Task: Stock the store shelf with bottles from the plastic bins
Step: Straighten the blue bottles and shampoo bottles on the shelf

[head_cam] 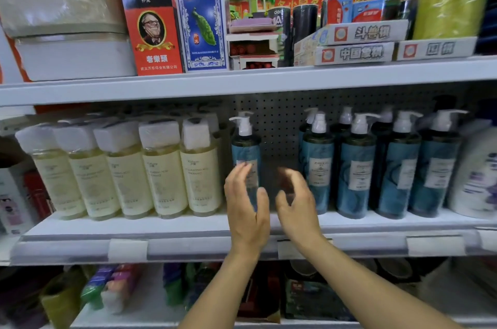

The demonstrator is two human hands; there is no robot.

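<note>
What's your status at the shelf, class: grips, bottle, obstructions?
Left grip open at leftmost blue pump bottle, upright on shelf. Right grip open, empty. Nothing blocks adjacent gap.

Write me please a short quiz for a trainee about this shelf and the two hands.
1. True or false: the right hand holds a bottle.
2. What stands just left of the lone blue pump bottle? A) pale yellow bottles B) a red box C) a green roll
3. Fill in: the colour of its pump is ___.
Key: 1 false; 2 A; 3 white.
</note>
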